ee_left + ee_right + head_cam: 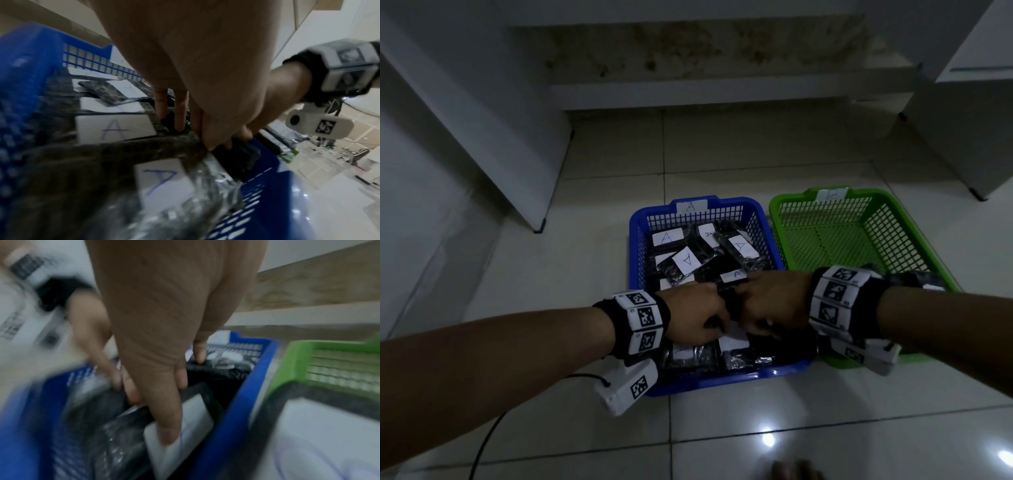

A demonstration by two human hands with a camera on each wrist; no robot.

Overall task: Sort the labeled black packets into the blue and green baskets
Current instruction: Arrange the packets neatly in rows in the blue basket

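The blue basket (633, 246), tagged A, holds several black packets (686, 265) with white A labels. Both hands meet over its middle. My left hand (698, 315) curls down and pinches a black packet (174, 131) at its edge. My right hand (767, 305) grips a black packet (197, 410) with a white label, its fingers (168, 418) on the label and its thumb on the far side. Whether both hands hold the same packet I cannot tell. The green basket (777, 219) stands right of the blue one, with one packet (329, 426) at its near end.
Both baskets sit on a glossy white tiled floor. White cabinets (482, 120) stand at the left and far right, and a low step (705, 92) runs behind. A black cable (486, 442) trails at the lower left. Toes (794, 471) show at the bottom edge.
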